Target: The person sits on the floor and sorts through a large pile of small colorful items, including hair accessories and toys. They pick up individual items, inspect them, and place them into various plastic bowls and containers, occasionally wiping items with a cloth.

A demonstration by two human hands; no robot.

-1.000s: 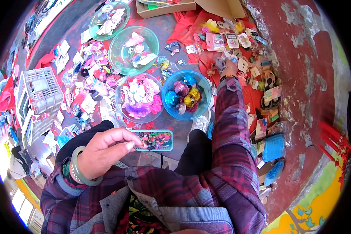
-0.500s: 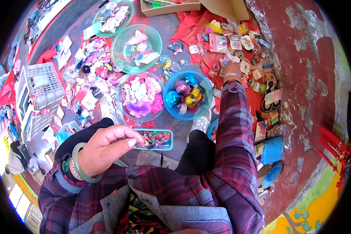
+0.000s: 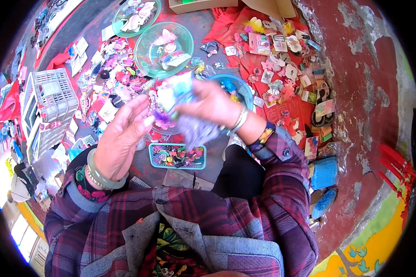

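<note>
The right hand [image 3: 212,104] is raised over the spread of trinkets, its fingers [image 3: 189,108] pinched around a small bundle — a pale, blurred packet [image 3: 178,92] with a bit of teal at the top and a limp lilac piece [image 3: 196,131] hanging down below the thumb. The blur makes it hard to say whether these are one thing or two. The bundle's long axis runs roughly up and down, from the teal end above the fingertips to the lilac tail dangling toward the lap.

The left hand [image 3: 122,138] is open and holds nothing, the palm turned toward the bundle and the fingers [image 3: 136,113] stretched and slightly curled. It stands just beside the bundle on its left, near but apart from it, so the packet lies to the right of the left fingertips and a little above them. The right hand is the one in contact; the left is the nearer free hand.

Directly below the hands, on the ground, sits a small teal tray [image 3: 178,156] full of bright little pieces. Behind the hands a clear bowl [image 3: 155,99] of pink and purple items is partly hidden, with a blue bowl [image 3: 242,90] to its right and a green glass bowl [image 3: 164,44] farther back. A white plastic crate [image 3: 51,94] stands off to the left, and carded ornaments lie scattered over a red cloth [image 3: 305,111] on the right.
</note>
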